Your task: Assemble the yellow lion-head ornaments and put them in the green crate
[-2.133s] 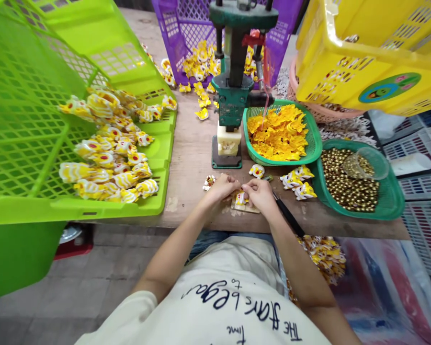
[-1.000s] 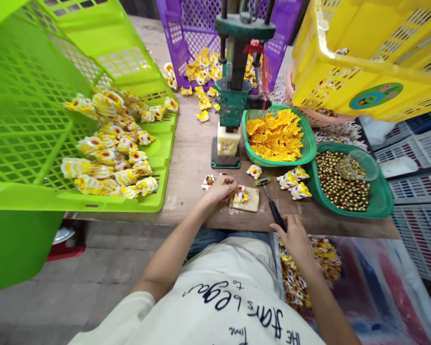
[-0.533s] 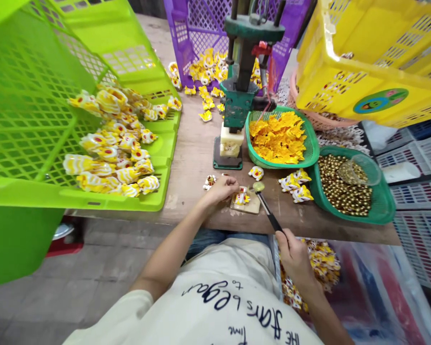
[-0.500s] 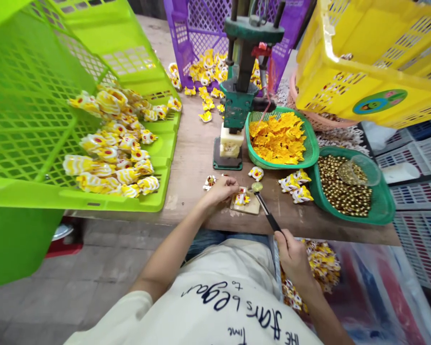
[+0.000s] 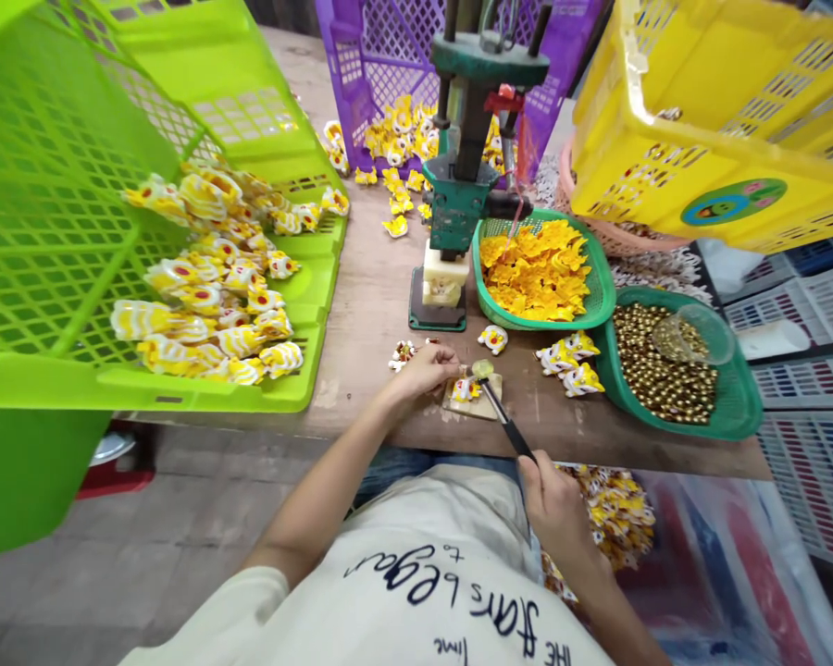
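Observation:
My right hand (image 5: 557, 499) is wrapped round the black grip of a hammer (image 5: 515, 435), whose round head is yellowish and see-through. That head hovers over or touches the upper right of a small white and yellow plastic toy piece (image 5: 466, 389); I cannot tell which. Under the piece lies a small wooden board (image 5: 490, 403) near the table's front edge. My left hand (image 5: 428, 368) is closed in a pinch at the piece's upper left, and what its fingertips hold is hidden. Small red and white parts (image 5: 401, 354) lie just beyond my left hand.
A green press (image 5: 458, 203) stands ahead. Right of it are a basket of yellow plastic parts (image 5: 538, 268), several toy heads (image 5: 569, 359) and a basket of gold beads (image 5: 656, 361). A lime crate (image 5: 305, 370) of toy pieces lies left; purple (image 5: 347, 83) and yellow crates (image 5: 659, 157) stand behind.
The hammer head has shifted left and slightly down, closer to the toy piece, and my right hand has moved slightly left with it. My left hand keeps its pinch beside the piece.

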### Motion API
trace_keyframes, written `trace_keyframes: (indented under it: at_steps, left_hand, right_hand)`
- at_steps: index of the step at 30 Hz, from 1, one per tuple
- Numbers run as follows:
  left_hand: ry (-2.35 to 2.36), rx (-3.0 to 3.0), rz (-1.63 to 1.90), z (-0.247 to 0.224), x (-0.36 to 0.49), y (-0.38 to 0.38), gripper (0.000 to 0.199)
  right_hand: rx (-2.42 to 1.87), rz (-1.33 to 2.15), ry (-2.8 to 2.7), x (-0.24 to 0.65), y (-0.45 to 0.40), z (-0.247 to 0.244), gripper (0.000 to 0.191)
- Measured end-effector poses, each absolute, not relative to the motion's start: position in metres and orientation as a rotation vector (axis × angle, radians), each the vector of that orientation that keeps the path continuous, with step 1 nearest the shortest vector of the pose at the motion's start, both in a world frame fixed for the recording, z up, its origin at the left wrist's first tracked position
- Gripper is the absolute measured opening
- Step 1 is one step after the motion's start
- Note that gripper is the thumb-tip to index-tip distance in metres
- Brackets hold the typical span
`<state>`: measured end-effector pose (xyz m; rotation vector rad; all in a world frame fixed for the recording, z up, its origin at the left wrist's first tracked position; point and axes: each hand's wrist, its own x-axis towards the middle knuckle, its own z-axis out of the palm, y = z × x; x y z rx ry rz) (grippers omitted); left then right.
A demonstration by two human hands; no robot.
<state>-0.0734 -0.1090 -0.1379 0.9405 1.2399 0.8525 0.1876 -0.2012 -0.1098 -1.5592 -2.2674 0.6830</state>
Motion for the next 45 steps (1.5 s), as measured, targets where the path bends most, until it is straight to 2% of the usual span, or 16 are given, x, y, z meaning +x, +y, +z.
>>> trace_keyframes:
  at_steps: [10,15,19,21,24,25,28,33,36,40,45]
  left_hand:
    - [1.249,0.949,0.844,-0.142,-0.073,-0.108,0.020]
    - [1.253,0.962,0.823,-0.138,-0.071,-0.107,0.020]
    - [1.363,1.114,0.791,-0.124,-0.074,-0.113,0.022]
    - [1.413,1.296,0.801,-0.116,-0.080,-0.120,0.023]
    - [1.350,1.609,0.817,-0.111,-0.088,-0.130,0.051]
    - [1.317,1.690,0.822,-0.110,-0.089,-0.133,0.055]
    - [1.285,1.795,0.837,-0.110,-0.086,-0.137,0.044]
    - [1.299,1.396,1.070,-0.104,-0.076,-0.140,0.043]
    - [1.323,0.978,1.287,-0.107,-0.076,-0.141,0.048]
    - [1.356,0.653,1.388,-0.120,-0.086,-0.141,0.053]
    - [1.408,0.598,1.372,-0.116,-0.091,-0.142,0.070]
  right_hand:
    - [-1.547,0.533,-2.332,0.186,-0.199,-0.107,0.046]
    - [-1.504,0.565,-2.305,0.186,-0.201,-0.110,0.043]
    - [-1.635,0.626,-2.249,0.202,-0.205,-0.123,0.039]
    - [-1.749,0.546,-2.157,0.215,-0.205,-0.133,0.039]
    - [-1.879,0.313,-2.058,0.231,-0.198,-0.150,0.046]
    - [-1.912,0.245,-2.050,0.233,-0.194,-0.155,0.050]
    - [-1.950,0.131,-2.090,0.232,-0.180,-0.163,0.057]
    - [-1.829,0.073,-2.097,0.195,-0.164,-0.137,0.050]
    - [-1.582,0.222,-2.157,0.160,-0.162,-0.122,0.040]
    - [-1.362,0.416,-2.342,0.127,-0.155,-0.140,0.046]
    - [-1.302,0.463,-2.353,0.115,-0.142,-0.161,0.051]
